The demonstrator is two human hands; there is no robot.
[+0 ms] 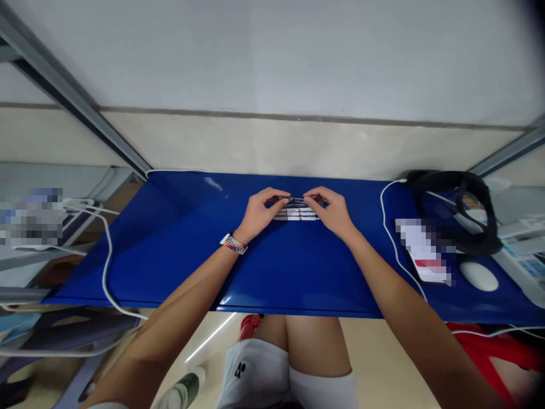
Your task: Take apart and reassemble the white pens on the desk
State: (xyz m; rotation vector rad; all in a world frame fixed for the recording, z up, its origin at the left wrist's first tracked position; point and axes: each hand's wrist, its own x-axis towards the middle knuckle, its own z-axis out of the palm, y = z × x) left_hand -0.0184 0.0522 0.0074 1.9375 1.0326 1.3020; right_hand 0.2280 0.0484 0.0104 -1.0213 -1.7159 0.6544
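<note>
Both my hands rest at the middle of a blue table (179,244). My left hand (258,214) and my right hand (332,211) face each other with fingers curled, pinching the two ends of a thin dark strip-like item (293,200) between fingertips. Just under it lie several small white strips (297,214) in a neat row on the table. A coloured band is on my left wrist (233,243).
A white cable (106,261) runs along the table's left edge, another white cable (389,238) on the right. At the right lie a black strap loop (464,210), a white mouse (479,276) and a blurred card. A bottle (183,389) stands on the floor.
</note>
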